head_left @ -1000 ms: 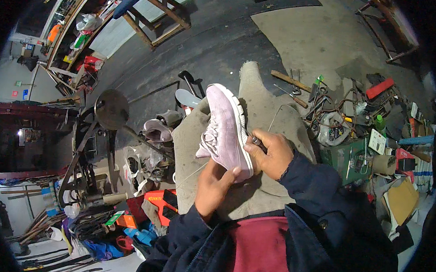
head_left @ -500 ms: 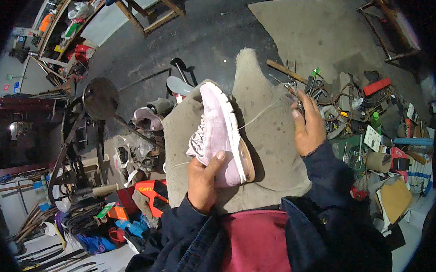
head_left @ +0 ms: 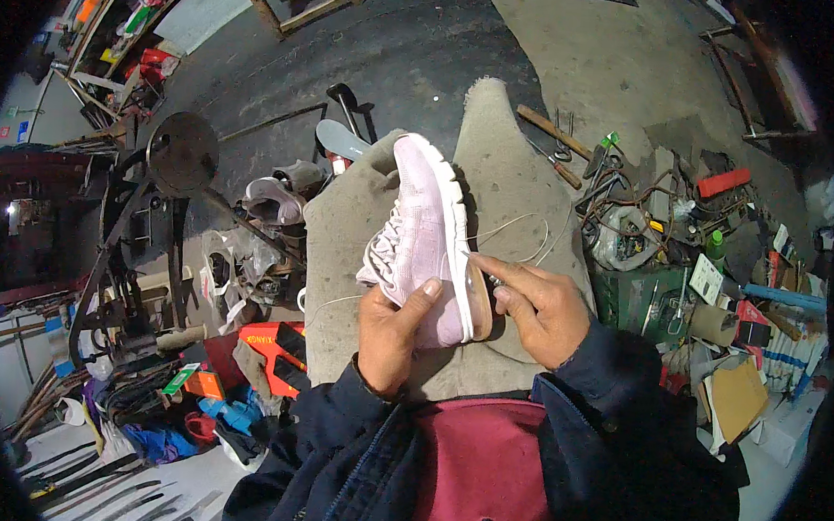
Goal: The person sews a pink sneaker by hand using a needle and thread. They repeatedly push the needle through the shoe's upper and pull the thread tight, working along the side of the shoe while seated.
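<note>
A pale pink sneaker (head_left: 427, 200) with a white sole lies on its side, toe pointing away, on the stained grey-beige cloth (head_left: 362, 234) over my lap. My left hand (head_left: 390, 339) grips its heel end, thumb pressed on the pink upper. Beside the sole near the heel, my right hand (head_left: 542, 309) is closed around a slim metal awl (head_left: 494, 282), mostly hidden by the fingers. Its index fingertip is at the sole's edge. White thread (head_left: 523, 222) loops from the sole across the cloth, and another strand trails out left of the shoe.
Hand tools and scraps crowd the right side, with a wooden-handled hammer (head_left: 556, 133) and a green box (head_left: 646, 306). On the left stands a dark metal machine (head_left: 182, 154). Another shoe (head_left: 274, 199) and an orange-red box (head_left: 275, 352) lie left of the cloth.
My right hand has come down and left from the tools at the cloth's far right edge to the sneaker's sole, carrying the awl. My left hand still holds the shoe.
</note>
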A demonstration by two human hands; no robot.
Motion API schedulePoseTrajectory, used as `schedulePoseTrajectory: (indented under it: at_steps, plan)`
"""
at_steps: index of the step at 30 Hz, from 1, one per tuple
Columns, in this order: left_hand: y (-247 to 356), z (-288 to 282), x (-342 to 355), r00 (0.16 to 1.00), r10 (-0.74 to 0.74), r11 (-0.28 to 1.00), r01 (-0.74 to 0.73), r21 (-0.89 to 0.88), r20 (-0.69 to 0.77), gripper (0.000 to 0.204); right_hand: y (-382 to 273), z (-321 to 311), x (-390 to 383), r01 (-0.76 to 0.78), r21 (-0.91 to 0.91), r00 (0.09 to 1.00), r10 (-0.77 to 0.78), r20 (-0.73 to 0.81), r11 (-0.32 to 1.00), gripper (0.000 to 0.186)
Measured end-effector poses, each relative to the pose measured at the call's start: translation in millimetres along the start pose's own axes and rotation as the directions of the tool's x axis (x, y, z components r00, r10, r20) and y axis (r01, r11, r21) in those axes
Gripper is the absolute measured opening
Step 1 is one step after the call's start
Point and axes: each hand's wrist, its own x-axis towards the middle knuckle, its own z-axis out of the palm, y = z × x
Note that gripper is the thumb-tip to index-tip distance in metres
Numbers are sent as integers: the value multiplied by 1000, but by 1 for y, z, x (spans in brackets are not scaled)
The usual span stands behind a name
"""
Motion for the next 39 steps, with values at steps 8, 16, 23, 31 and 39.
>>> schedulePoseTrajectory:
  at_steps: [8,16,23,31,39]
  plan:
    - [-3,-3,0,999,-9,1000,9,-5,42,32,0,-2,2,11,69,999,-14,39,998,44]
    - [-7,-6,0,997,31,993,-38,110,72,24,-6,-13,16,-86,44,982,77,174,995,41]
    - [-6,-6,2,992,65,992,-76,96,109,24,-13,-45,64,-412,48,813,344,470,910,32]
    - [-7,-17,10,988,7,993,-25,119,151,29,-3,-24,60,-36,-25,947,42,319,999,33]
    - [-7,-15,12,995,40,999,-37,-30,92,30,4,-32,52,-238,31,913,212,349,971,32]
